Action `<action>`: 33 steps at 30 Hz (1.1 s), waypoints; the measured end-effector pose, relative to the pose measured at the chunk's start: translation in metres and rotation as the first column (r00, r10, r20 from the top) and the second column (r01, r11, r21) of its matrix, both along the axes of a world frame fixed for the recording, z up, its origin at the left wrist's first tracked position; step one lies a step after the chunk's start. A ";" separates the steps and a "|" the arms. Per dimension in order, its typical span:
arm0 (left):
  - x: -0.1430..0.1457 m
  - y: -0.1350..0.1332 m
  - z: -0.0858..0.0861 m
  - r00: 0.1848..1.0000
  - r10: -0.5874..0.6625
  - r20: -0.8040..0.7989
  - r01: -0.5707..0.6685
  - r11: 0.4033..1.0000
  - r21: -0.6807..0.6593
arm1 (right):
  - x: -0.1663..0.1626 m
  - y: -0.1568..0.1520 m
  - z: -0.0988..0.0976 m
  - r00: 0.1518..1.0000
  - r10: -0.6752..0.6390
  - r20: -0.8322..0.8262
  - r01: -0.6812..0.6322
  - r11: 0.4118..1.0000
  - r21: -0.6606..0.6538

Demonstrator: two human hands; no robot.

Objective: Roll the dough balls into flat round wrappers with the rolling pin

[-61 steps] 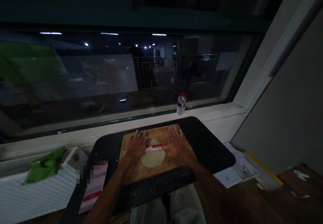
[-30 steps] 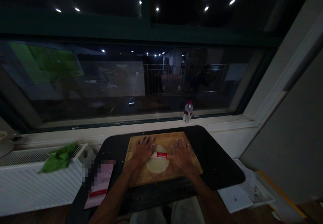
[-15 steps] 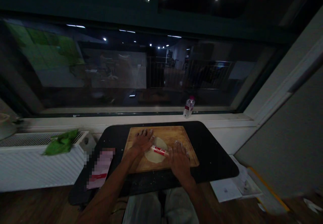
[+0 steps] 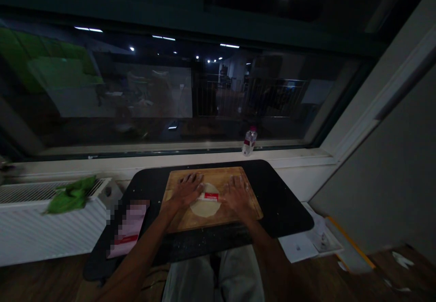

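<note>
A thin round of dough (image 4: pixel 205 209) lies flat on a wooden board (image 4: pixel 182 225). Across its upper part rests a rolling pin (image 4: pixel 211 197) with a red label, nearly level. My left hand (image 4: pixel 186 189) lies palm down over the pin's left end, fingers stretched out and pointing away from me. Over the right end is my right hand (image 4: pixel 236 195), also palm down with its fingers spread forward. Both hands look dusted with white powder. The two ends of the pin are hidden under my palms.
The board sits on a black table (image 4: pixel 286 211) with white specks. A pink packet (image 4: pixel 127 231), partly pixelated, lies at its left. Behind, a bottle (image 4: pixel 250 142) stands on the windowsill (image 4: pixel 289 155). A green cloth (image 4: pixel 73 196) hangs over the radiator (image 4: pixel 51 229).
The rolling pin has turned from a slant to nearly level and its label shows differently. My right hand has moved forward on the board. The whole view has shifted slightly.
</note>
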State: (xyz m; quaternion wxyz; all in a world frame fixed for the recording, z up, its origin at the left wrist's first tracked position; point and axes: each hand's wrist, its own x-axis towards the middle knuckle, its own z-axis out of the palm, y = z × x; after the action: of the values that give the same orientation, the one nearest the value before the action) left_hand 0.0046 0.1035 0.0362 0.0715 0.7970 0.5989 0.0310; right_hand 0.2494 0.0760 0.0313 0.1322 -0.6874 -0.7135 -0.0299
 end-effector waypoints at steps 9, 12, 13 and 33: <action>0.005 0.006 -0.001 0.999 0.036 -0.013 -0.036 0.999 0.012 | -0.002 -0.020 -0.016 1.000 0.003 0.027 -0.006 0.995 0.096; 0.008 0.008 -0.001 0.999 0.032 -0.019 -0.031 0.999 0.033 | -0.010 -0.054 -0.029 1.000 0.018 -0.003 -0.017 0.988 0.152; 0.008 0.008 0.000 0.999 0.027 -0.021 -0.026 0.999 0.041 | -0.013 -0.065 -0.032 0.999 0.030 -0.013 -0.027 0.985 0.171; 0.005 0.000 0.000 1.000 0.007 -0.020 -0.007 1.000 0.013 | 0.004 -0.001 -0.005 0.995 0.094 -0.018 -0.094 0.995 0.024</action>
State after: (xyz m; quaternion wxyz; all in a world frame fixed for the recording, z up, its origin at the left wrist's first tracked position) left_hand 0.0098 0.1031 0.0361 0.0603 0.7956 0.6022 0.0273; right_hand 0.2530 0.0751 0.0268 0.1484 -0.6517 -0.7434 -0.0253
